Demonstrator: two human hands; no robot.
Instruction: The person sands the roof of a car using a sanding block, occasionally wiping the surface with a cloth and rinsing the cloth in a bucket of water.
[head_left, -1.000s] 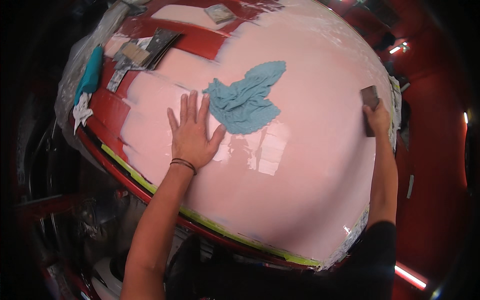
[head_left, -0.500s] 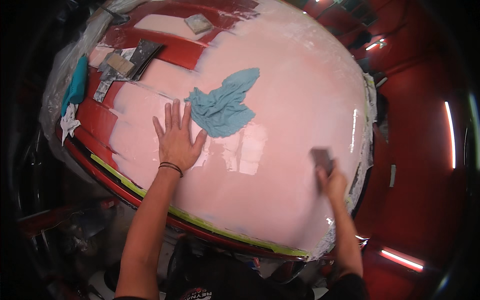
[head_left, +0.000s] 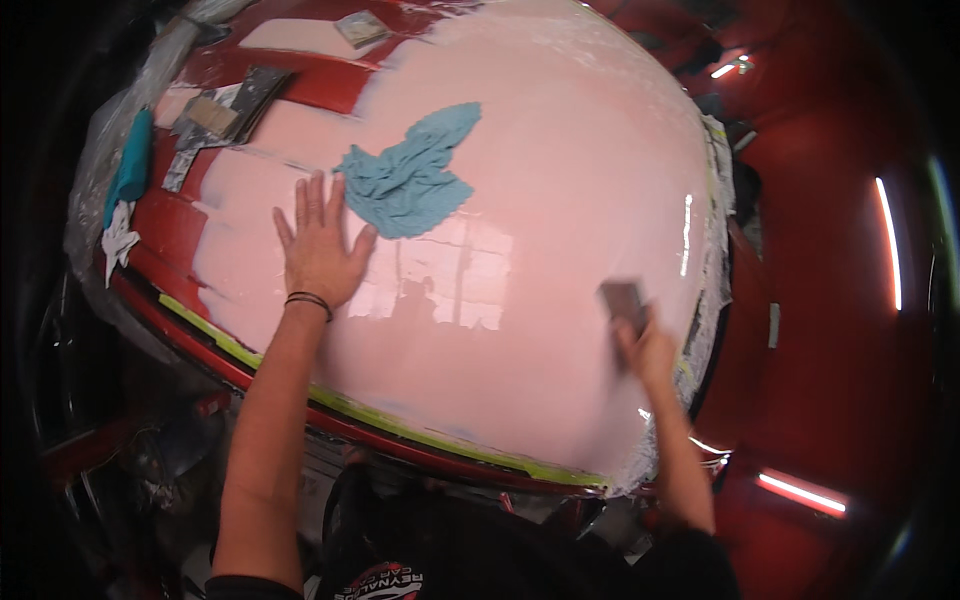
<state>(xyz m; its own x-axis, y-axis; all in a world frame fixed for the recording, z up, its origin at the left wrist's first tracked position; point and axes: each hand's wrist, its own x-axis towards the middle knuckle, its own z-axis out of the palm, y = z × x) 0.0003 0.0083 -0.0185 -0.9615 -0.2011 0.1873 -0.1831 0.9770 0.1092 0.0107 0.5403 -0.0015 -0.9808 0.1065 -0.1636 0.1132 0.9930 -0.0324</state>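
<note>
A big curved red car panel [head_left: 300, 85] lies before me, mostly covered in glossy pale pink coating [head_left: 540, 200]. My left hand [head_left: 318, 245] rests flat on the pink surface, fingers spread, a dark band at the wrist. A crumpled teal cloth [head_left: 405, 180] lies just right of its fingers, touching or nearly touching them. My right hand [head_left: 645, 345] presses a small dark sanding block [head_left: 622, 300] against the pink surface near the panel's right edge; the hand and block are blurred by motion.
Yellow-green masking tape [head_left: 400, 425] runs along the panel's near edge. Sandpaper sheets and a dark flat tool [head_left: 225, 115] lie at the far left, another pad [head_left: 360, 28] at the top. Plastic sheeting, a teal rag [head_left: 130, 165] and a white rag hang at the left. Red bodywork [head_left: 830, 300] stands to the right.
My right hand has drawn the sanding block from the far right edge down toward me along the panel's right side. The left hand stays flat beside the teal cloth.
</note>
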